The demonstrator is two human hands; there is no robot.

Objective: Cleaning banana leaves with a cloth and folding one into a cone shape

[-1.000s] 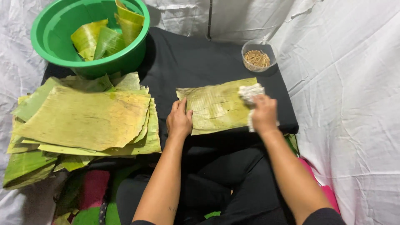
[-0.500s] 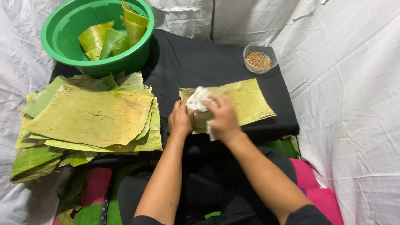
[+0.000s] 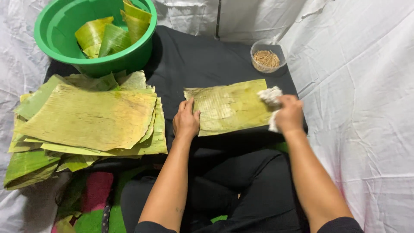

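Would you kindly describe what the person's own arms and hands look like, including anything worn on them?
Both forearms are bare from wrist to above the elbow. Short black sleeves show at the bottom edge of the head view. The left hand and the right hand wear no gloves; no rings, watch or bracelet can be seen. A small dark mark sits on the left forearm near the elbow; what it is cannot be told.

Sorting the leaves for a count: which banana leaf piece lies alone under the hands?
The single flat leaf on the black cloth: left hand presses it, right hand holds a white cloth on it. Others are stacked or curled in the green basin.
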